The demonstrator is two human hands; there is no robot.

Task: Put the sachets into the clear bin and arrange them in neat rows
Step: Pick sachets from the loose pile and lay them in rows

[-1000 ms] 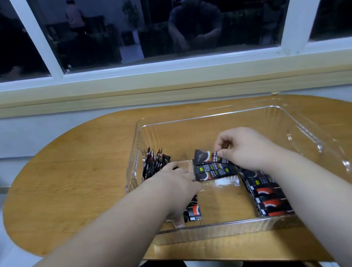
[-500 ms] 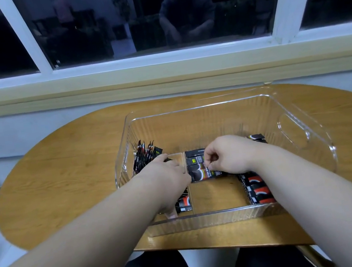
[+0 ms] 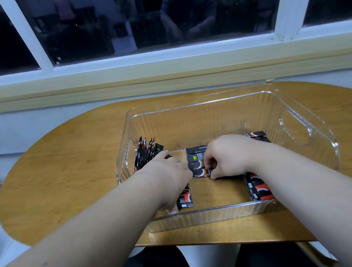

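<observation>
A dark window [image 3: 152, 11] reflects the room behind an oval wooden table [image 3: 62, 173]; on it sits the clear bin [image 3: 308, 136], and every sachet I can see is already inside; an upright bundle [image 3: 147, 152] leans at the far left, a flat row [image 3: 258, 187] runs down the right, a short middle row [image 3: 194, 158] lies between. The right hand [image 3: 228, 155] has its fingers curled, pinching the nearest sachet [image 3: 200, 172] of that middle row; the left hand [image 3: 170, 180] lies over the left-hand sachets [image 3: 185, 200], though whether its fingers grip them I cannot tell. This looks like the arranging step; next, I'd judge, the pinched sachet needs squaring against its neighbours, edges flush, without nudging the rows beside it.
</observation>
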